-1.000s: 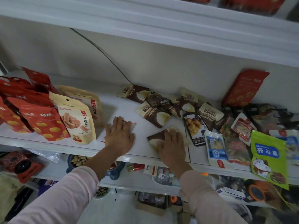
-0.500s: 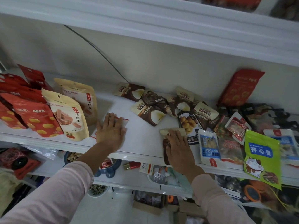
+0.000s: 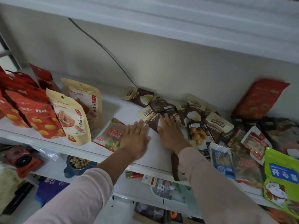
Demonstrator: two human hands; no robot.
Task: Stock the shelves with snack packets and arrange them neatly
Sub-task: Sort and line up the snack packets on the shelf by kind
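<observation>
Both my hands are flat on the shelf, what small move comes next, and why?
Probably curl the right hand around the brown-and-cream snack packet under its fingertips and draw it from the heap of brown packets. Those lie flat and overlapping, and the left hand rests flat on the red-and-white flat packet, gripping nothing.
</observation>
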